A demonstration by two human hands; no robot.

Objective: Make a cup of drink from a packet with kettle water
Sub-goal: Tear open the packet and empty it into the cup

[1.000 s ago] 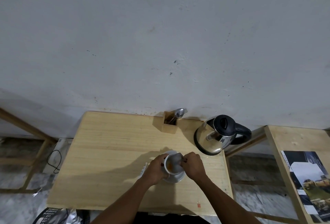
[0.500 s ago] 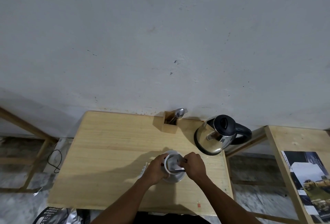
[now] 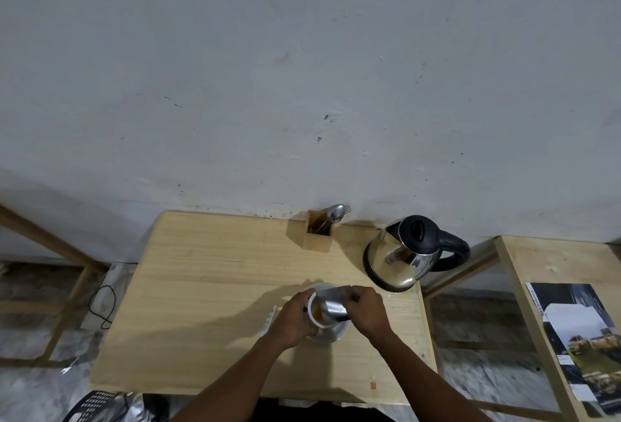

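A white cup stands on a white saucer near the front of the wooden table. Brown powder or liquid shows inside it. My left hand wraps around the cup's left side. My right hand pinches a silver foil packet, tilted with its mouth over the cup. A steel kettle with a black lid and handle sits on the table's back right corner, apart from both hands.
A wooden holder with a spoon and fork stands at the back against the wall. A small white object lies left of the saucer. A second wooden table with a magazine is on the right, across a gap.
The packet has tipped further over the cup and shifted slightly; brown contents now show in the cup. Both hands stay at the cup.
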